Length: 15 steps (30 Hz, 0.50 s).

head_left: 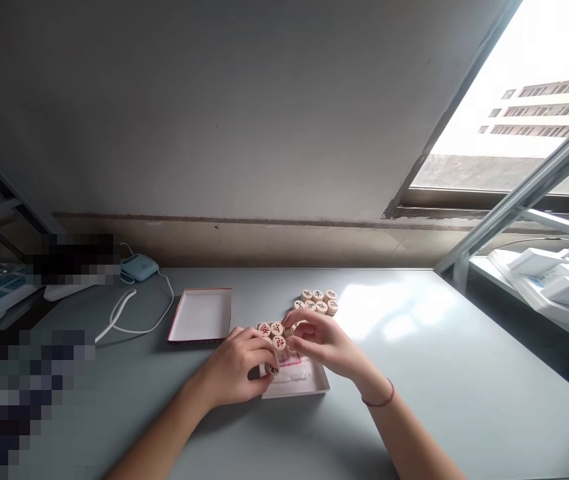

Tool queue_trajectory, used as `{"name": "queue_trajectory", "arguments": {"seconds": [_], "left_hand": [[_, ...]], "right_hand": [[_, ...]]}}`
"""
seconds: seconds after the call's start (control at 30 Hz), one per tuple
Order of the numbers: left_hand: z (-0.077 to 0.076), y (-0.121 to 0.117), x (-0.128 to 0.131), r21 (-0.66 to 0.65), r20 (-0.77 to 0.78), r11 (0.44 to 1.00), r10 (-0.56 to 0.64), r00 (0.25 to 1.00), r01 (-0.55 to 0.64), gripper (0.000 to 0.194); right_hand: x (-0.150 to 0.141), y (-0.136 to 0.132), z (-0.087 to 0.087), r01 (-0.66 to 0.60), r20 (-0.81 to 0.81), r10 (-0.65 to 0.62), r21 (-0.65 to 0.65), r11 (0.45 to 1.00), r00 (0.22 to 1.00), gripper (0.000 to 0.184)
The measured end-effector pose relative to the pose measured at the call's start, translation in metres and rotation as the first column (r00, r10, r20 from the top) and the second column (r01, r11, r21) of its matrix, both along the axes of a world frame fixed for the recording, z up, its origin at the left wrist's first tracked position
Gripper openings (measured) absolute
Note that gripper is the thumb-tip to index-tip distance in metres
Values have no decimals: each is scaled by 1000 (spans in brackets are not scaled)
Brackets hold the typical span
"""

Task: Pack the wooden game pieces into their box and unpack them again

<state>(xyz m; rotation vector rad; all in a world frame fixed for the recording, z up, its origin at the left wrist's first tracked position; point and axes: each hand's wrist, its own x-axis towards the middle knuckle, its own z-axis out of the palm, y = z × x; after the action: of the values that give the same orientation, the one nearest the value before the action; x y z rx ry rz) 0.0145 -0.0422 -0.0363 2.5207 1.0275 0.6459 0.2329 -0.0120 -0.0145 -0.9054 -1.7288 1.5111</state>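
Note:
An open shallow white box (320,383) lies in front of me with several round wooden Chinese chess pieces (278,329) marked in red at its far left. My left hand (239,363) is over the box's left side, thumb and fingers closed on a dark-marked chess piece (272,369). Above the far right part of the box, my right hand (322,337) has its thumb and fingertips around a chess piece (289,330) that is partly hidden by the fingers. Just beyond that hand, several black-marked chess pieces (318,295) sit grouped on the table.
The box lid (202,315) lies inside up to the left on the grey table (414,373). Behind it are a white cable (167,313) and a light blue device (139,267). Power strips with plugs stand at both sides, by metal frame posts (459,270).

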Motion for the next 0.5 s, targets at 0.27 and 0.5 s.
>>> {"name": "queue_trajectory", "arguments": {"seconds": [0.27,0.5], "left_hand": [[-4,-3,0,57,-31,998,32,999,-30,10],[-1,-1,-2,119,-37,987,114,993,-108,12]], "right_hand": [[-1,-4,5,-87,181,51,199,976,982,14],[-8,-12,1,-180,375,32,369,912,927,26]]}}
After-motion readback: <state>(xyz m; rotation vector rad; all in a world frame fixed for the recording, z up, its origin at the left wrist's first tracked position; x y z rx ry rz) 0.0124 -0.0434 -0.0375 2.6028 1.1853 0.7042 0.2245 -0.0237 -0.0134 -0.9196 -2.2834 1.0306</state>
